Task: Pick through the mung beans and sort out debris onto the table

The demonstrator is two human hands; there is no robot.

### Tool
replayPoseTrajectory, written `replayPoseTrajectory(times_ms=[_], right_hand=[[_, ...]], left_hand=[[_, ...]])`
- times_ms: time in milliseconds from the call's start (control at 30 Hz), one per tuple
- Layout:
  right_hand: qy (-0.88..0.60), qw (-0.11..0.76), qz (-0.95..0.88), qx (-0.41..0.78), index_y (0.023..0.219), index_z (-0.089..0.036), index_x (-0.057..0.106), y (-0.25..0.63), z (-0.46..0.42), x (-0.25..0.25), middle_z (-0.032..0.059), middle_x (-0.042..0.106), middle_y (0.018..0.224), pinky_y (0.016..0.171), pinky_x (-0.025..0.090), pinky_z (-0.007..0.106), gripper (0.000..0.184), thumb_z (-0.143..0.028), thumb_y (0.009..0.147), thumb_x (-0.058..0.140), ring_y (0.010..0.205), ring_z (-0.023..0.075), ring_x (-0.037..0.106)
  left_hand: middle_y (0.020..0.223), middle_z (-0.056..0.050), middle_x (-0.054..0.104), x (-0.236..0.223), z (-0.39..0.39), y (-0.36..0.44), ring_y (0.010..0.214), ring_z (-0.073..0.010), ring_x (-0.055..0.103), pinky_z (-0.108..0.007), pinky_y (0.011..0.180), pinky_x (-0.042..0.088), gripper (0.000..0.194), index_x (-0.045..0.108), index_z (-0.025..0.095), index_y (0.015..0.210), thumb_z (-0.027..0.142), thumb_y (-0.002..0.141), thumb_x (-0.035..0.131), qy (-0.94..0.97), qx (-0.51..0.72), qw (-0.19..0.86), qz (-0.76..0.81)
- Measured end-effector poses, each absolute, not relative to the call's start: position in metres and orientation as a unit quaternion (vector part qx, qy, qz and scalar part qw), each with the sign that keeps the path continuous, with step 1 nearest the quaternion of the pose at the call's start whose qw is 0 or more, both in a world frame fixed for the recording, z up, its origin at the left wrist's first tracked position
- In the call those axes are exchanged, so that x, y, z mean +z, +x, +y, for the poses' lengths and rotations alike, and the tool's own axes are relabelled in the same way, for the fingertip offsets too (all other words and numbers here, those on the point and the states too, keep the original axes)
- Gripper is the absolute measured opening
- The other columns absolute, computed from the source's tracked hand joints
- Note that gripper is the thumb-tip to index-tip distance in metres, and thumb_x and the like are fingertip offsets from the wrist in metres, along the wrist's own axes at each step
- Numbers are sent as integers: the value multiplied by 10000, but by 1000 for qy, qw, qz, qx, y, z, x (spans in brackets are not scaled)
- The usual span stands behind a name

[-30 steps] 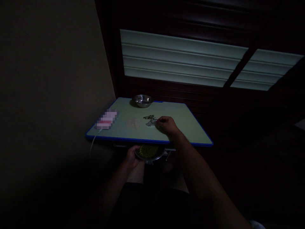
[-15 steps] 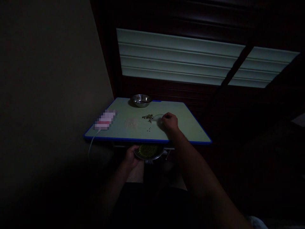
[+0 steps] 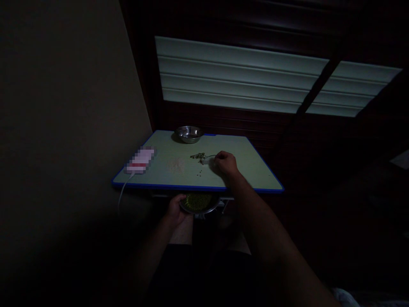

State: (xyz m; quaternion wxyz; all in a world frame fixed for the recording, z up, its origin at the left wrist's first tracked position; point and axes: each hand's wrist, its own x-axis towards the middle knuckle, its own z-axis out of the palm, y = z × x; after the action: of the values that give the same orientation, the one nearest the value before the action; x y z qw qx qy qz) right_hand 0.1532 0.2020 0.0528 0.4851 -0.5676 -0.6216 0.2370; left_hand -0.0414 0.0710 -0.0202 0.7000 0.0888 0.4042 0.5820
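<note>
My left hand grips the rim of a steel bowl filled with small green grains, held just below the near edge of a pale green table with a blue border. My right hand rests on the tabletop with its fingers closed on a small pale card or scraper. Its tip touches a little heap of green grains. A few stray grains lie nearer me, and a pale patch of whitish grains lies to the left.
An empty steel bowl stands at the table's far edge. A pink phone with a white cable lies at the left corner. A wall runs along the left, and a louvred window sits behind the table. The room is very dark.
My right hand with the pale card has shifted from the near side of the green heap up to its right edge, leaving a few grains behind. The left hand and bowl have stayed put.
</note>
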Motion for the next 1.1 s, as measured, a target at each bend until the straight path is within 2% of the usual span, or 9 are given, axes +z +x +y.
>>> replayPoseTrajectory(times_ms=[333, 567, 800, 1100], right_hand=[[-558, 486, -631, 233, 653, -201, 639, 154, 204, 50, -18, 626, 639, 606, 410, 249, 119, -253, 596, 548, 638, 144, 542], [-556, 489, -624, 251, 643, -198, 635, 153, 203, 53, -15, 623, 635, 613, 409, 259, 107, -259, 587, 567, 638, 148, 547], [-549, 490, -627, 254, 633, -199, 626, 153, 202, 53, -15, 623, 633, 613, 409, 262, 97, -265, 591, 568, 630, 147, 541], [-556, 491, -619, 259, 641, -189, 635, 151, 200, 54, -17, 619, 619, 600, 410, 254, 123, -258, 584, 551, 624, 145, 542]], left_hand=[[732, -103, 743, -24, 72, -43, 808, -289, 715, -453, 800, 572, 208, 701, 104, 802, 117, 643, 568, 86, 585, 708, 386], [706, -88, 736, -31, 74, -45, 728, -259, 704, -430, 774, 570, 190, 698, 110, 787, 127, 641, 577, 86, 586, 703, 394], [732, -95, 743, -27, 73, -44, 796, -274, 712, -448, 807, 568, 180, 698, 118, 773, 140, 649, 569, 98, 578, 708, 394], [715, -77, 736, -30, 73, -45, 765, -268, 711, -448, 781, 573, 196, 700, 127, 795, 152, 642, 579, 107, 581, 706, 390]])
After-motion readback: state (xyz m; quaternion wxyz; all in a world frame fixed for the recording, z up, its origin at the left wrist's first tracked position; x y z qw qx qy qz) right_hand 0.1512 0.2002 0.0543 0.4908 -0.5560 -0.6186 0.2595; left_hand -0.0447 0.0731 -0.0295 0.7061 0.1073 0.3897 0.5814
